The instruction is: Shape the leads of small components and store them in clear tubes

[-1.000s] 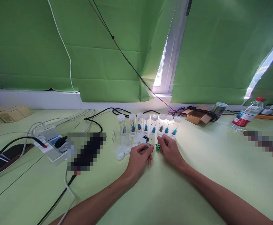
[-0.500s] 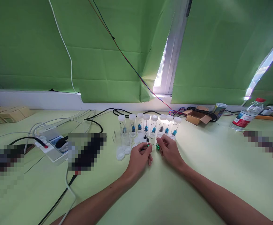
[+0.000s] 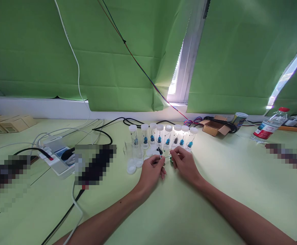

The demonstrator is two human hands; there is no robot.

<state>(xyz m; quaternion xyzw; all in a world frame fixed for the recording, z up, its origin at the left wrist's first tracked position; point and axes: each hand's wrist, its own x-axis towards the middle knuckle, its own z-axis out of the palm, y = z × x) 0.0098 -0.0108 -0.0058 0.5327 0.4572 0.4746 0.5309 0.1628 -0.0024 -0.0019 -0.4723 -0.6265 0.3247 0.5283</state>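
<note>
Left hand [image 3: 150, 169]: closing thumb and forefinger on a slender pale stem [image 3: 160, 155], just in front of the row of capped tubes [image 3: 168, 136]. Right hand [image 3: 183, 164]: pinching the end of a thin wire [image 3: 168, 156] that is bridging the gap between the hands, also just in front of the row; a green piece [image 3: 171, 159] is showing beneath its fingertips, and whether these are gripping it I cannot tell. In my judgement, sound handling is resting on the left hand holding the stem steady while the right is guiding the wire gently, avoiding kinks and keeping the green piece from slipping. Both wrists are staying low over the bench [image 3: 230, 197] in good practice, for support. Between the hands and the row, a black piece [image 3: 159, 150] is lying close to the left fingertips, so careful work is avoiding snagging it. White caps [image 3: 150, 152] are lying before the row's left half, and two clear tubes [image 3: 138, 153] are standing in front of its left end, near enough to call for keeping the left forearm clear.
</note>
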